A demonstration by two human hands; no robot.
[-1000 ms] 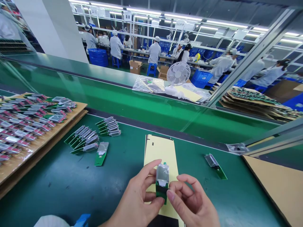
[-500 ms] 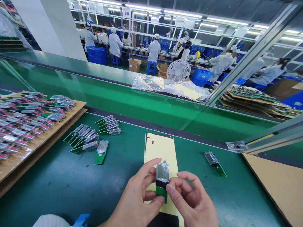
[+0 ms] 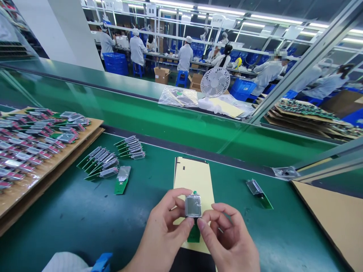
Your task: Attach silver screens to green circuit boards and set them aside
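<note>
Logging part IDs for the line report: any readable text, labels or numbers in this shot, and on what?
None readable.
Small display module held by left hand and right hand: blank face, no marking.
Green boards on the table: print too small.
Hanging signs over the far benches: blurred.

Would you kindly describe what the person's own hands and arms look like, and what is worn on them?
Both the left hand and the right hand are bare, with no gloves, rings or watch visible. The fingernails are short and unpainted. No sleeve shows on either wrist.
</note>
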